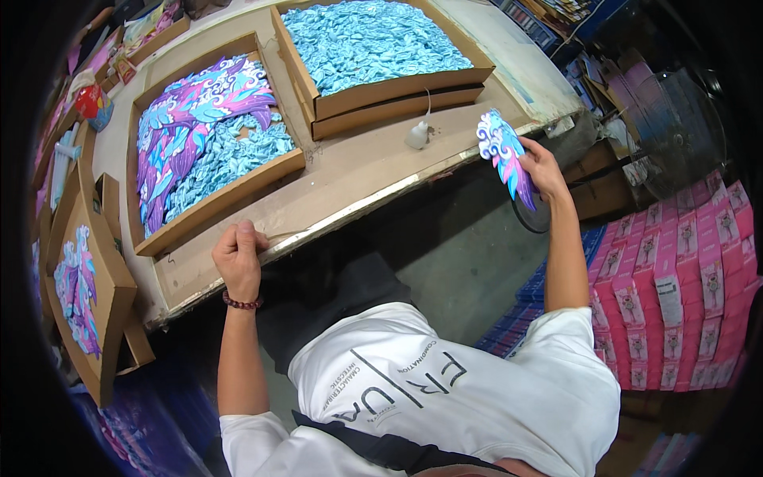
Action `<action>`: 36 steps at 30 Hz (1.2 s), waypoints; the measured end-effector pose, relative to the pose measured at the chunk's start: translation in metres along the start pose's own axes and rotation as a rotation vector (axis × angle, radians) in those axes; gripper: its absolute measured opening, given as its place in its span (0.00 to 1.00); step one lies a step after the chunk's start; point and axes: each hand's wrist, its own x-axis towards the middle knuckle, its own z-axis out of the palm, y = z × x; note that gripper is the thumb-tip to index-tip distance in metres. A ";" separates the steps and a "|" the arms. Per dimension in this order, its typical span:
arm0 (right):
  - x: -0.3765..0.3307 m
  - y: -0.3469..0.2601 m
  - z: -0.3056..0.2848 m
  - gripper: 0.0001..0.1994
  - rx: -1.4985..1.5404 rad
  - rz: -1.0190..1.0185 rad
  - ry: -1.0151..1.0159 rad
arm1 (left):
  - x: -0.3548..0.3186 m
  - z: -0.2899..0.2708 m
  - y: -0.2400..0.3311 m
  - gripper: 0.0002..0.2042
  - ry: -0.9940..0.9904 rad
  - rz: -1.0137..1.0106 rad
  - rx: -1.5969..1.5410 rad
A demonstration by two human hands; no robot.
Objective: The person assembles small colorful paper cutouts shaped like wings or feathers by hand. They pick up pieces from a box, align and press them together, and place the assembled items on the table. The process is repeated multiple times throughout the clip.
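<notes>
My right hand point(544, 168) is out past the table's front edge, fingers closed on a flat printed cutout point(504, 156) in blue, pink and purple with white curls. My left hand point(237, 248) is closed at the table edge, thumb on top; whatever it may hold is hidden. A thin brown strip point(288, 234) lies on the table beside it. Beyond the left hand, a shallow cardboard tray point(230, 204) holds similar purple-blue cutouts point(171, 131) over small teal wrapped-looking pieces point(230, 163).
A deeper cardboard box point(397, 97) full of teal pieces point(373, 44) stands farther back. A small whitish teardrop-shaped object point(416, 135) with a cord lies near the edge. Another carton point(111, 306) with cutouts leans at the left. Pink boxes point(671, 294) are stacked at the right.
</notes>
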 end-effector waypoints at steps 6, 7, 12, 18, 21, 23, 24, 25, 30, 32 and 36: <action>0.069 0.016 0.017 0.24 -0.115 0.118 -0.026 | -0.002 -0.002 -0.004 0.18 -0.091 0.048 0.082; 0.076 0.020 0.021 0.25 -0.183 0.095 0.059 | -0.002 -0.003 -0.004 0.17 -0.089 0.047 0.051; 0.090 0.039 0.034 0.24 -0.135 -0.070 0.302 | -0.002 0.000 -0.005 0.17 -0.076 0.075 0.075; 0.089 0.048 0.033 0.23 -0.216 -0.110 0.360 | -0.002 0.000 -0.005 0.17 -0.080 0.083 0.079; 0.091 0.047 0.034 0.22 -0.299 -0.120 0.386 | -0.004 0.001 -0.006 0.16 -0.077 0.093 0.078; 0.090 0.043 0.035 0.21 -0.384 -0.134 0.427 | -0.004 0.004 -0.005 0.16 -0.105 0.137 0.161; 0.087 0.037 0.034 0.20 -0.505 -0.163 0.460 | -0.004 0.003 -0.003 0.15 -0.135 0.206 0.207; 0.081 0.032 0.037 0.19 -0.466 -0.260 0.483 | -0.004 0.003 -0.001 0.15 -0.157 0.290 0.351; 0.038 -0.010 0.082 0.13 -0.185 -0.547 0.472 | 0.004 0.010 0.021 0.10 -0.210 0.378 0.429; 0.012 -0.020 0.109 0.11 -0.122 -0.651 0.456 | 0.019 0.003 0.033 0.09 -0.188 0.432 0.514; -0.039 -0.023 0.168 0.07 0.109 -0.596 0.255 | 0.084 -0.018 0.048 0.15 -0.080 0.486 0.710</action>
